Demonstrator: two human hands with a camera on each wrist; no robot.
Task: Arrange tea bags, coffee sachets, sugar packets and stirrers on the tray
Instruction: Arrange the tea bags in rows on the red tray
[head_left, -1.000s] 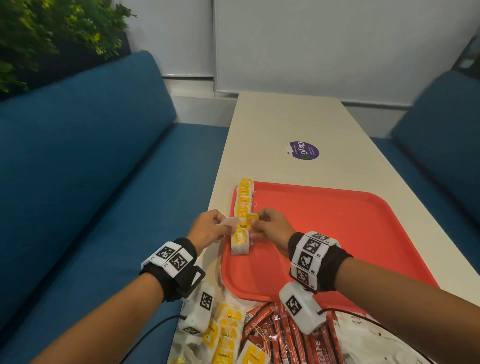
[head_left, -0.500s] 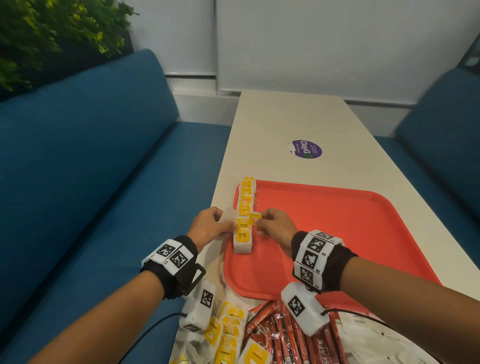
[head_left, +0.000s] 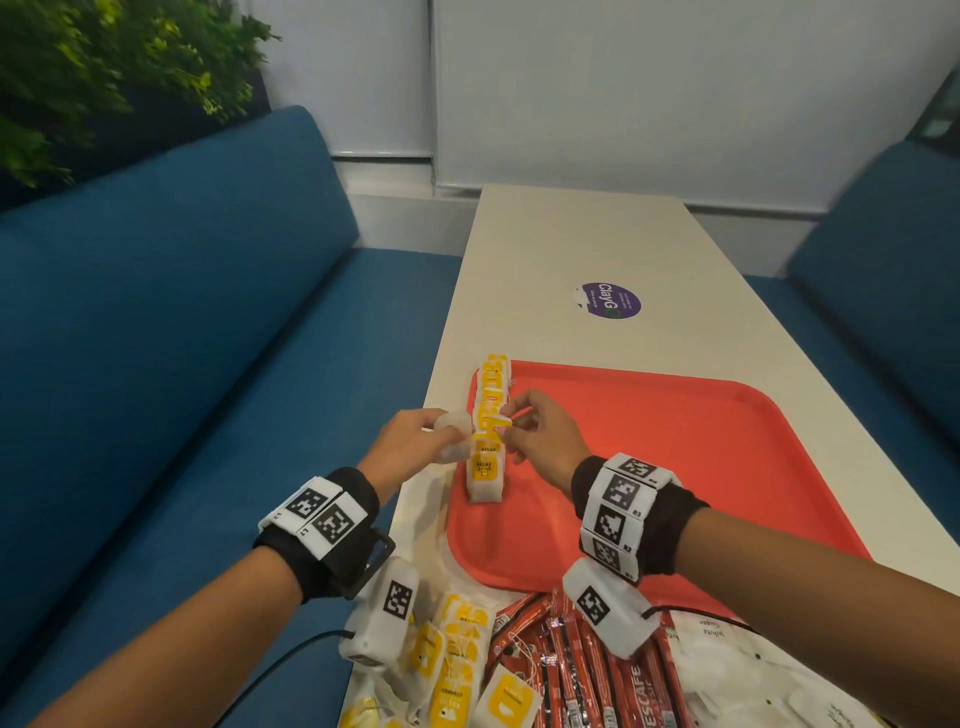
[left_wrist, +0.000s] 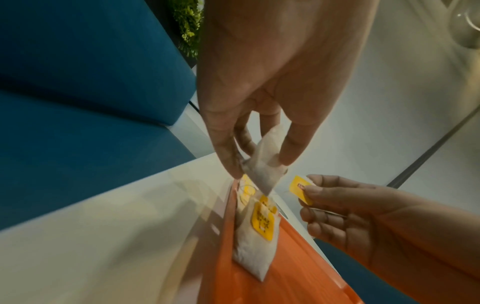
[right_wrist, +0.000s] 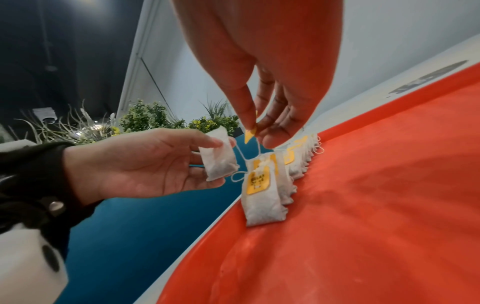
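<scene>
A red tray lies on the white table. Along its left rim runs a row of white tea bags with yellow tags; the nearest one lies flat. My left hand pinches a loose white tea bag just left of the row, above the tray's edge. My right hand pinches that bag's yellow tag over the row, with the string running between the two hands.
Near the table's front edge lie a heap of yellow-tagged tea bags, red coffee sachets and white sugar packets. A purple sticker is on the far tabletop. Blue sofas flank the table.
Both hands have lifted slightly and drawn apart, the left with the tea bag and the right with its tag, above the row.
</scene>
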